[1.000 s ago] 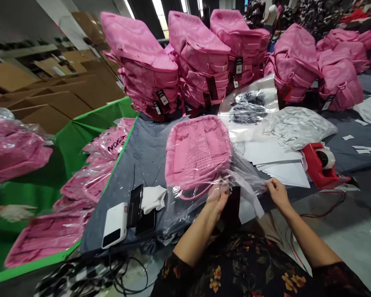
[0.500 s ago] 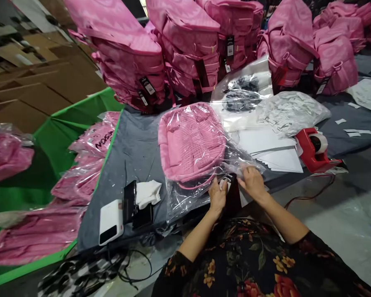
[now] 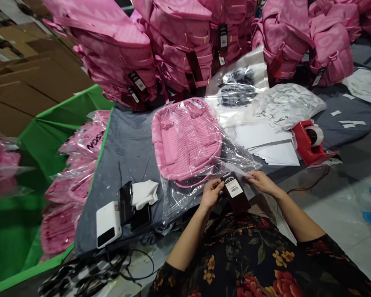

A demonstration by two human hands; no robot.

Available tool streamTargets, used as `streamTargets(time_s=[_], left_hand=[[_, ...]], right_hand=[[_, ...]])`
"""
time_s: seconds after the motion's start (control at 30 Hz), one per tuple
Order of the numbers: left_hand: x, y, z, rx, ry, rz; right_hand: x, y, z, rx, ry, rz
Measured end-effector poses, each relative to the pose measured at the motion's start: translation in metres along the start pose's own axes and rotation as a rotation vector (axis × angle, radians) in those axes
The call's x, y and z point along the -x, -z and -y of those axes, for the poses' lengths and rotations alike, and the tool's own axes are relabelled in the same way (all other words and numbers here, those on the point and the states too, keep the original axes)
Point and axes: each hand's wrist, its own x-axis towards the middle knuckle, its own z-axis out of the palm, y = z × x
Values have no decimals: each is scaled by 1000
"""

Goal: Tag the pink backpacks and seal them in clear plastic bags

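Observation:
A pink backpack (image 3: 187, 138) lies inside a clear plastic bag (image 3: 235, 154) on the grey table (image 3: 126, 152). A dark hang tag (image 3: 235, 192) with a white barcode label sticks out at the bag's open near end. My left hand (image 3: 210, 192) pinches the tag's left edge. My right hand (image 3: 261, 181) is closed on the bag's open edge beside the tag.
Stacks of pink backpacks (image 3: 117, 53) stand at the back. A red tape dispenser (image 3: 311, 142), white sheets (image 3: 268, 144) and a bag of labels (image 3: 284, 105) lie to the right. A white device (image 3: 108, 222) and phone (image 3: 126, 198) lie left, beside a green bin (image 3: 64, 123) of bagged backpacks.
My hands came together at the bag's open end, and the tag now shows its barcode face. The view has tilted down.

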Motion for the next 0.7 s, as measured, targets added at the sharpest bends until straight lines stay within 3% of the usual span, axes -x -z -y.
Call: streamTargets(time_s=[0.13,0.23,0.33,0.47,0.53,0.63,0.7], left_hand=[[-4,-15,1,50,-4,0],[-5,-22,6,18,-6,-59],[3,-18,5,-240,-53,-79],[15,-10,-18,-625,-169,-12],[14,-13,-35,-649,-307,80],[-5,-26,-53,-599,-525,402],[-23,-35,-54,-539,-596,612]], right_hand=[[9,-12,8,-379,-138,225],[16,-19,9,-507,-241,143],[21,-26,1,-336,-180,42],[28,-39,-12,217,-94,-180],[35,-46,-16,420,-102,-269],[50,-59,-21,640,-43,-301],[64,-67,-24,726,59,-313]])
